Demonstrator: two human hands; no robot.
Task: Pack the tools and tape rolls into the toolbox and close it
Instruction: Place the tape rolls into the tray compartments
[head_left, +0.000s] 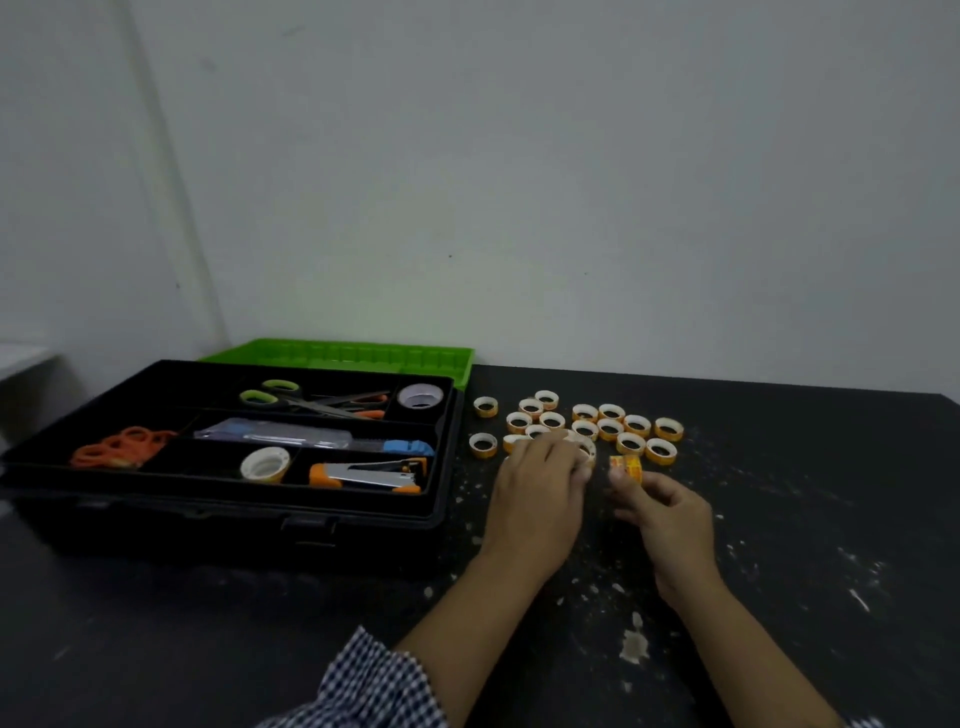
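Right of the black plastic toolbox (218, 525), small orange-rimmed tape rolls (610, 428) crowd the dark desk (779, 519) — light, stiff, likely to roll. Grip of the left hand (540, 473) curls round a pale tape roll (586, 451); grip of the right hand (670, 512) pinches an orange tape roll (626, 466) across its rims — looks the sure hold.

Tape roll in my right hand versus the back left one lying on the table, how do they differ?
The held roll is pinched in the right hand; the back left roll lies untouched on the table. The held roll is turned on edge, orange printed side showing; the back left roll lies flat, hole up. Both are small and orange-banded, outside the toolbox.
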